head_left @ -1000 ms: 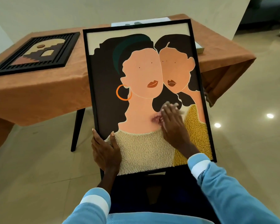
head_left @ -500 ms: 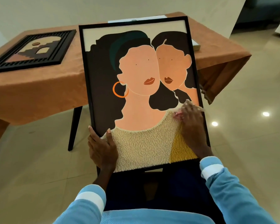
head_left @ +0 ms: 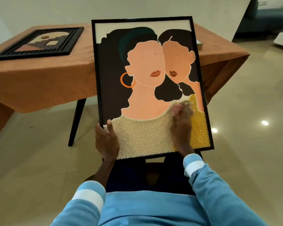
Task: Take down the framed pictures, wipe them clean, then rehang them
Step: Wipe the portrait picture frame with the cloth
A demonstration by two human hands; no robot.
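Near and centre, propped on the lap and leaning away: large black-framed picture of two stylised women point(head_left: 147, 79), filling the middle of the view. Gripped at its lower left corner by the left hand point(head_left: 107, 141), thumb laid on the front. Against the lower right of the artwork, over the cream and yellow tufted areas: right hand point(head_left: 182, 126), smeared by motion, something pinkish at the fingertips; cannot tell whether holding anything or lying flat. Just behind, partly hidden by the picture: bench draped in a rust-orange cloth point(head_left: 39, 82), one dark slanted leg point(head_left: 76, 121) showing left of the frame. Far left on the bench, lying flat and well apart from the held picture: smaller picture in a ribbed black frame with an arch motif point(head_left: 39, 44). Peeping past the frame's right edge, on the bench: small pale object point(head_left: 199, 45), mostly covered, not identifiable. All around: glossy beige tiled floor point(head_left: 39, 160), light spots reflected at right. Far right: dark sofa point(head_left: 268, 18). Nearest: light blue sleeves with white cuffs point(head_left: 219, 193).
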